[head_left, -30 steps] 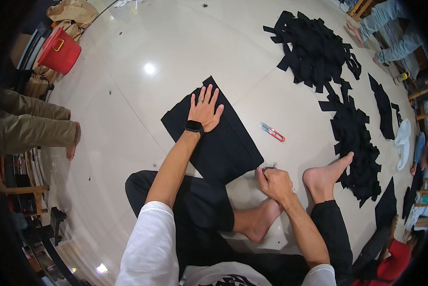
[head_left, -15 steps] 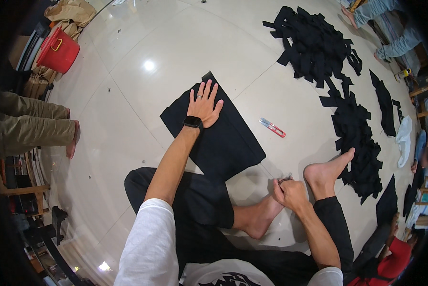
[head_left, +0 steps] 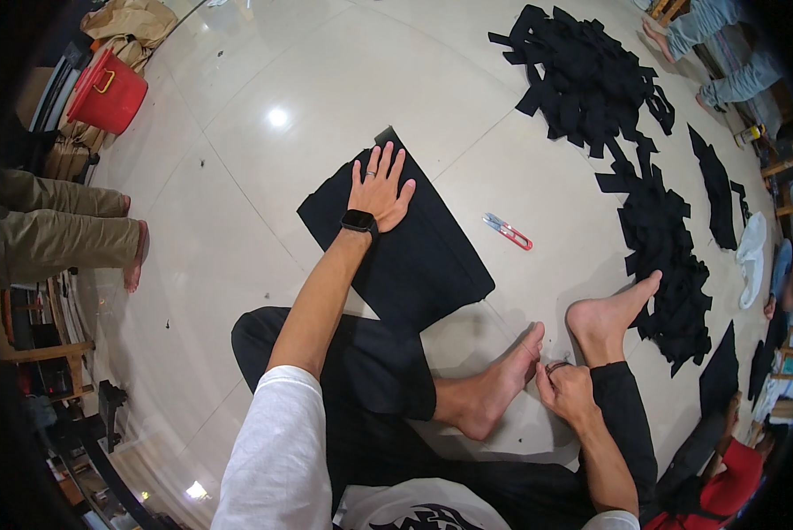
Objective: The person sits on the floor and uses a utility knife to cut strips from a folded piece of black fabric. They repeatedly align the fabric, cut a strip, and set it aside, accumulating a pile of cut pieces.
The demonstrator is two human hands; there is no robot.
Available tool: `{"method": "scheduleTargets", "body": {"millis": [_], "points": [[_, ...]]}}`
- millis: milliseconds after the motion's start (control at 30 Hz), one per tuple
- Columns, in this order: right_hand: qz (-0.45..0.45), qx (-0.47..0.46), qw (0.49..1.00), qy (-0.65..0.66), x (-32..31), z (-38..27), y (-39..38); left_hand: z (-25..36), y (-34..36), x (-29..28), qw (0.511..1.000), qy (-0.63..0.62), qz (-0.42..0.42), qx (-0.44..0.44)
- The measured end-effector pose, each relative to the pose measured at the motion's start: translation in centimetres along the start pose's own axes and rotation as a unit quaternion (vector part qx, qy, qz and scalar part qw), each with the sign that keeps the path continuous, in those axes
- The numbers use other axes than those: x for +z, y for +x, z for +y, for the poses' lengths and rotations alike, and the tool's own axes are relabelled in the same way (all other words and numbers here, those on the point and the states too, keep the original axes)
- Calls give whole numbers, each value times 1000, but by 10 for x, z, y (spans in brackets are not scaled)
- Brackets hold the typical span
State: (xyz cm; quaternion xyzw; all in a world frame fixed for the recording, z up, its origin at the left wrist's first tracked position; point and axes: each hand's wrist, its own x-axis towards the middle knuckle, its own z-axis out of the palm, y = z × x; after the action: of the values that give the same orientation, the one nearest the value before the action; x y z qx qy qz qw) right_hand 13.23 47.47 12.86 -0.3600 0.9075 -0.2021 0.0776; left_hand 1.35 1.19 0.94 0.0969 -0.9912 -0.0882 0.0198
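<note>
My left hand (head_left: 382,193) lies flat with fingers spread on a folded piece of black cloth (head_left: 427,265). It wears a dark watch and a ring. The cloth rests on the floor in front of my bent left leg, and a small dark tab sticks out at its far corner. My right hand (head_left: 568,389) is closed between my two bare feet, low over the floor. A small dark curved thing shows at its fingers, too small to name. To the right of the cloth lies a pair of red-handled thread snips (head_left: 508,231), untouched.
Heaps of black cloth strips (head_left: 582,79) spread over the floor at the far right, touching my right foot (head_left: 608,322). A white cloth (head_left: 751,261) lies beyond them. A red bucket (head_left: 109,93) stands at far left, near another person's legs (head_left: 65,230). Other people sit along the right.
My right hand has moved right and toward me, away from my left foot, whose toes now show. The left hand stays flat on the black cloth.
</note>
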Motion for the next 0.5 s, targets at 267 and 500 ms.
{"method": "scheduleTargets", "body": {"millis": [267,500], "points": [[-6,10,1000,-8,-6,11,-39,-1,1,3,1000,0,4,2],[-15,44,999,2,-22,4,-61,-1,0,1,1000,0,3,-1]]}}
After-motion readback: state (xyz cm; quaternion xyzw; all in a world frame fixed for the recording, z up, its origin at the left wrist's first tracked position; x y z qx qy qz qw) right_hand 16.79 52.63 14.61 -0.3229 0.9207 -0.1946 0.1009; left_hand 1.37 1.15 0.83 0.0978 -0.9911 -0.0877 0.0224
